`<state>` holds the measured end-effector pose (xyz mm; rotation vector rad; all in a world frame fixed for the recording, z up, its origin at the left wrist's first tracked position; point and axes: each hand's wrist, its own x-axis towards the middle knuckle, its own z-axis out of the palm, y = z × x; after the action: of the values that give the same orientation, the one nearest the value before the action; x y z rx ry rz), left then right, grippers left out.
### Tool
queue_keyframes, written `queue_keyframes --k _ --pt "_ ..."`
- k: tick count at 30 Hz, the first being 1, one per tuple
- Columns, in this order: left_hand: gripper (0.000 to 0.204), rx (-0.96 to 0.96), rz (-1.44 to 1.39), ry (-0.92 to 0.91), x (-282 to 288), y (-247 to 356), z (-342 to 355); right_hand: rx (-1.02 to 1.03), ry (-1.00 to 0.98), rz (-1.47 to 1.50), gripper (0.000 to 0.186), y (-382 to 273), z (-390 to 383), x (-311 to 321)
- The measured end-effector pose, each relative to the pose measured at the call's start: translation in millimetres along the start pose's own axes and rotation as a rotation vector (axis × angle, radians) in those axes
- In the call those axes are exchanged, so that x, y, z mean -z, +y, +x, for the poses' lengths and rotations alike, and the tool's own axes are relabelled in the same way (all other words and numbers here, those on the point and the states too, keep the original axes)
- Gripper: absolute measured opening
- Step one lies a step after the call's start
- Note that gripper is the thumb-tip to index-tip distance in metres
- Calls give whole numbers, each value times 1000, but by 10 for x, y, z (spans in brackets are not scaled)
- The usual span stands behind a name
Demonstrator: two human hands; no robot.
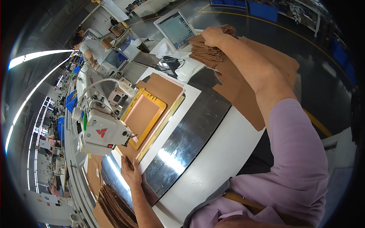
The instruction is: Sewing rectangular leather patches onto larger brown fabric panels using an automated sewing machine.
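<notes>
A brown leather-like panel (167,86) lies under a yellow clamping frame (161,110) at a white sewing machine (104,131). My left hand (131,173) rests at the panel's near end, beside the steel plate, with its fingers stretched and the thumb apart. My right arm reaches far out to a stack of folded brown pieces (207,52) beside the screen. There my right hand (213,37) is closed at the top of the stack, its fingertips partly hidden. Large flat brown sheets (243,95) lie beneath that forearm.
A tilted touch screen (175,29) stands at the back, near a dark cable bundle (171,64). The shiny steel plate (190,133) crosses the white table (201,174). More brown pieces (116,207) are piled at lower left. A co-worker (93,49) stands farther back.
</notes>
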<state>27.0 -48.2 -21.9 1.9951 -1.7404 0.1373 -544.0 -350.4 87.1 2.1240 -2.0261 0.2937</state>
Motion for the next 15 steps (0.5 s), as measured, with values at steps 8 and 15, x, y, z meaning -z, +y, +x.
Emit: queue_keyframes --k 8,15 --pt "61 26 -62 0 -17 62 -10 -120 426 124 17 231 130 -23" --pt "50 -104 173 149 -2 64 -65 537 813 484 13 -638 -906 309"
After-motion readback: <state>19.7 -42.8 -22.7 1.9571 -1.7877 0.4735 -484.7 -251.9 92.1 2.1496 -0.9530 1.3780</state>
